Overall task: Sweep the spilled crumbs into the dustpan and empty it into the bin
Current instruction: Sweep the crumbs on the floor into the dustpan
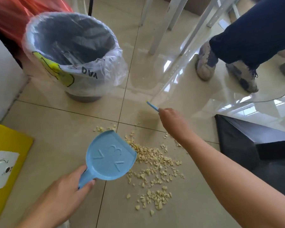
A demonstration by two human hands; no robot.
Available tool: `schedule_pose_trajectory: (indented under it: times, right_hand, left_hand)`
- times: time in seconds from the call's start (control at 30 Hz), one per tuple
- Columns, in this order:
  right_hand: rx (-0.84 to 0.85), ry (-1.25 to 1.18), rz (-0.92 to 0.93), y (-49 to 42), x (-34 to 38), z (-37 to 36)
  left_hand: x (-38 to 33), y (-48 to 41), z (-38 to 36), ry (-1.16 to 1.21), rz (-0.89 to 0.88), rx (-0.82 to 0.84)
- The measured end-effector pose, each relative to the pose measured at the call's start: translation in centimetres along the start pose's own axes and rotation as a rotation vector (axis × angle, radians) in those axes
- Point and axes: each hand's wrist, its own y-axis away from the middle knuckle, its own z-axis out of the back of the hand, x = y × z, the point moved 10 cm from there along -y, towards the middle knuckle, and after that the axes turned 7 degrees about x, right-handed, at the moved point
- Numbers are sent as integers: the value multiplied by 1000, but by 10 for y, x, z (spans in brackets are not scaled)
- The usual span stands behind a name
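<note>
Pale yellow crumbs (155, 163) lie scattered over the beige tiled floor at centre. My left hand (69, 188) grips the handle of a light blue dustpan (110, 155), its bottom facing up and its front edge touching the crumb pile. Beyond the crumbs, my right hand (171, 120) is closed around a small blue brush (152, 106); only the thin end of its handle shows. The bin (69, 51), grey with a clear plastic liner, stands at the upper left.
Another person's shoes (206, 63) and dark trousers are at the upper right, beside white chair legs (161, 30). A black object (253, 142) sits at the right. A yellow board (7, 153) lies at the left, and a white cabinet stands above it.
</note>
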Motion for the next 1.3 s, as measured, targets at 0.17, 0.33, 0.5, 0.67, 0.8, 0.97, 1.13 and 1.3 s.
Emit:
schedule_pose_trajectory:
  times: [0.17,0.33,0.5,0.67,0.8,0.97,1.13,1.3]
  right_hand:
    - [150,19,189,29,86,-50]
    - [192,-5,338,106,115,-68]
    - [121,-68,255,128,88,-41]
    - [-74,-121,208,62,107,1]
    - [-65,-223,217,11,166,-13]
    - [71,-150,430,31,222,-47]
    - [80,-43,557,67,173,-56]
    - [203,-13,642,102,130,-51]
  left_hand:
    - [7,5,0,35,-3,21]
    - [27,8,14,26,35,-23]
    - [41,12,17,141,114,-108]
    - [48,17,17,200,160,-186]
    - [52,17,26,216,177,-207]
    - [64,16,32,201,199,-234]
    - [67,13,26,202,221,-198]
    - [74,15,17,256,263,-156]
